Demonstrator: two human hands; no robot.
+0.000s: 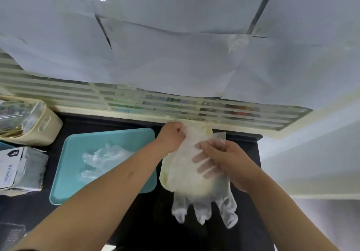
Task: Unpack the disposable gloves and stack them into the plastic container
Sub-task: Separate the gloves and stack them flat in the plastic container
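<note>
Over a cream plastic container [165, 180] on the dark table I hold a clear disposable glove [194, 182], its fingers hanging toward me. My left hand [171, 135] pinches the glove's cuff at the far end. My right hand [228, 159] grips the glove's right side, with fingers showing through the film. The container is mostly hidden under the glove. A teal tray [81, 188] to the left carries a loose pile of clear gloves [103, 157].
An opened glove box [19, 169] lies at the left edge. A cream basket [42, 130] with packets stands at the back left. A slatted rail and white sheets form the back wall. The dark table [148, 221] ends just right of the container.
</note>
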